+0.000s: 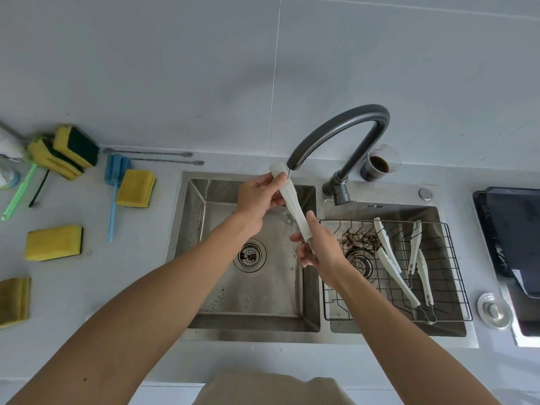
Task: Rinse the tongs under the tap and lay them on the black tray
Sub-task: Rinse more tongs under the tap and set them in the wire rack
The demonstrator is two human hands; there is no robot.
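Note:
I hold a pair of white tongs point(292, 203) slanted over the left sink basin point(222, 293), their upper end just under the spout of the dark curved tap point(344, 125). A thin stream of water runs from the spout onto them. My left hand point(257, 200) grips the upper part. My right hand point(318, 247) grips the lower end, which it hides. The black tray point(508, 229) lies on the counter at the far right, partly cut off by the frame edge.
A wire rack point(344, 299) in the right basin holds several more white tongs point(397, 273) above brown debris. Yellow sponges point(54, 243), brushes and a blue scrubber point(115, 182) lie on the left counter. A cup of dark liquid point(380, 163) stands behind the tap. A round metal lid point(493, 310) sits near the tray.

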